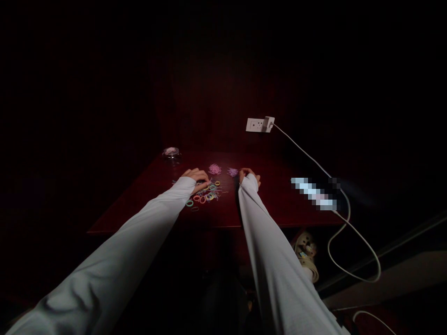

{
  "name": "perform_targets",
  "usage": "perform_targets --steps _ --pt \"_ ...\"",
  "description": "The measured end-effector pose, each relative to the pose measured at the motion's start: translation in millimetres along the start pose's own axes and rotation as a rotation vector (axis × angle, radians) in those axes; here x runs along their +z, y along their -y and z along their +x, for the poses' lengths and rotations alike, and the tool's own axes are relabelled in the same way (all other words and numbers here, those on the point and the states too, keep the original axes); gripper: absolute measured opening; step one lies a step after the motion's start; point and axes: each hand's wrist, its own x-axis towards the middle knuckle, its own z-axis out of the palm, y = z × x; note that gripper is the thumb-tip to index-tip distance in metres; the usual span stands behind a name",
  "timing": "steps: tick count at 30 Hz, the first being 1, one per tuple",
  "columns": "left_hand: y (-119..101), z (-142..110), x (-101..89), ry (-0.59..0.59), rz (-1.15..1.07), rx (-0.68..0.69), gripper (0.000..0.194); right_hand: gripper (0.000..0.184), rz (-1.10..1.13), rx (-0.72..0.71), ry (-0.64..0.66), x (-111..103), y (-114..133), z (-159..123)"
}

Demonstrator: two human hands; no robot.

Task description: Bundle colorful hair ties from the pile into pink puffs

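A mixed pile of small coloured hair ties and elastic bands (211, 197) is spread on the dark red table. My left hand (196, 177) rests over the pile's left side, with thumb and fingertips brought together among the bands; what they pinch is too small to make out. Just right of a small purple heap of bands (232, 172) is my right hand (250, 175). Its fingers are curled in, and anything between them is hidden. A pink heap of bands (214, 169) lies between the hands, slightly farther back.
A clear round container (171, 154) stands at the table's back left. On the wall behind is a white socket (256, 125) with a charger plugged in. Its white cable (307, 156) loops down past a blurred, bright phone-like object (314, 193) on the right. The table's front edge (209, 226) is near.
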Motion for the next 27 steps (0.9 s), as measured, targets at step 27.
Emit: perform_targets --steps 27 --pt "6 2 5.3 -0.015 0.02 0.025 0.029 0.029 -0.012 -0.111 0.094 7 -16 9"
